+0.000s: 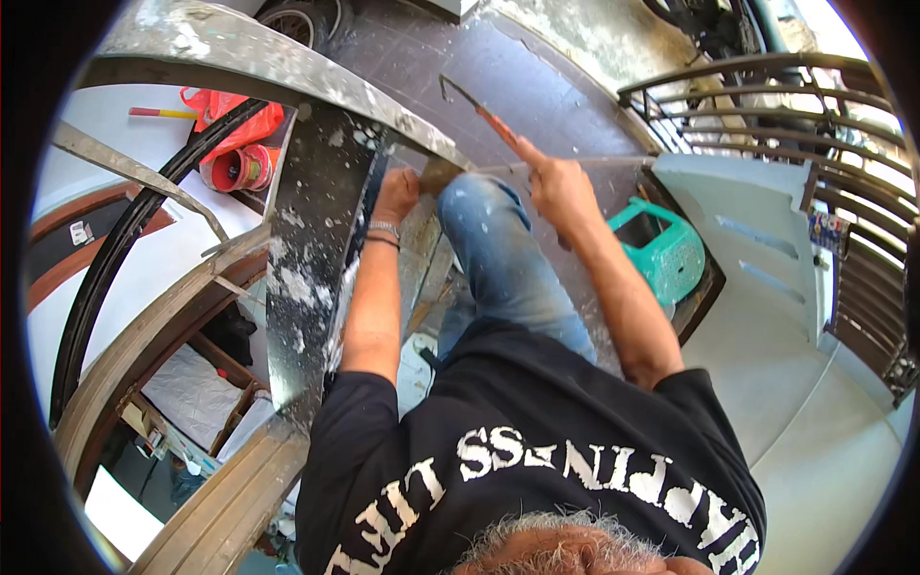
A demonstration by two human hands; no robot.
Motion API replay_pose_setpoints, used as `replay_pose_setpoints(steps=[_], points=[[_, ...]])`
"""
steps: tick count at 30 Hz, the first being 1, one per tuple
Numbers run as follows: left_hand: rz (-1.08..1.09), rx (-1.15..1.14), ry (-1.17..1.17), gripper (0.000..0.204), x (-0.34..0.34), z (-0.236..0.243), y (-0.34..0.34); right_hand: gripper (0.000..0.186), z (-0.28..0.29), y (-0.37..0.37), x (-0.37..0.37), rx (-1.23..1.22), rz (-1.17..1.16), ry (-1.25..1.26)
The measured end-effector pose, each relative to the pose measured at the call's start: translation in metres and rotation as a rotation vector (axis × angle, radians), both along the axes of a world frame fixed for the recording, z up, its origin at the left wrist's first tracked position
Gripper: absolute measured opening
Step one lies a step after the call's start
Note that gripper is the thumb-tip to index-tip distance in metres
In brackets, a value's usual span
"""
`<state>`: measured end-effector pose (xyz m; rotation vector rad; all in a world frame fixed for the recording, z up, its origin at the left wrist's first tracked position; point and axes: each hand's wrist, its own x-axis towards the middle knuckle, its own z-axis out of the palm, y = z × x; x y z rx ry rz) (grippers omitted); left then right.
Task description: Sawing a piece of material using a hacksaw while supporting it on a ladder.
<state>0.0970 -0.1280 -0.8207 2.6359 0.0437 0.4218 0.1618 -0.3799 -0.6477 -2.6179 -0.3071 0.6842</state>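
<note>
My right hand [563, 195] is raised to the right of my knee, wrapped round a slim tool [498, 126] with an orange-red part and a thin dark metal end bent into a hook. Its exact kind does not show. My left hand [396, 195] is closed in a fist by the edge of a black board [311, 206] spattered with white paint. What its fingers hold, if anything, is hidden. Right beside the fist is a brown, wood-like piece [440, 176], just above my bent knee in blue jeans.
A weathered grey beam [278, 62] crosses at the upper left. Beyond the board are a red bucket [251, 169] and an orange-red plastic bag [257, 125]. A green plastic stool [678, 254] stands at right, near a dark railing [757, 91]. A wheel [292, 27] shows at the top.
</note>
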Motion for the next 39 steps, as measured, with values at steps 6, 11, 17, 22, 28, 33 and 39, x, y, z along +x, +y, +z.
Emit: replay_pose_setpoints(steps=[6, 11, 17, 22, 28, 33, 39], points=[[0.046, 0.005, 0.001, 0.048, -0.008, -0.001, 0.006, 0.056, 0.008, -0.034, -0.061, 0.149, 0.002, -0.055], [0.06, -0.069, 0.037, 0.048, -0.008, 0.004, -0.002, 0.066, 0.021, -0.068, -0.066, 0.568, -0.388, 0.389], [0.081, -0.059, 0.062, 0.049, -0.007, 0.004, -0.002, 0.075, -0.003, -0.075, -0.091, 0.502, -0.004, 0.195], [0.061, -0.04, 0.082, 0.05, -0.007, 0.007, 0.001, 0.071, -0.017, -0.094, -0.119, 0.491, -0.189, 0.103], [0.014, 0.003, 0.133, 0.05, -0.006, 0.006, 0.004, 0.029, -0.037, -0.114, -0.13, 0.398, -0.176, 0.17], [0.024, 0.058, 0.143, 0.049, -0.007, 0.002, 0.006, 0.021, -0.033, -0.112, -0.138, 0.482, -0.254, 0.149], [0.029, 0.124, 0.18, 0.048, -0.008, -0.005, 0.008, 0.027, 0.0, -0.084, -0.133, 0.379, -0.39, 0.123]])
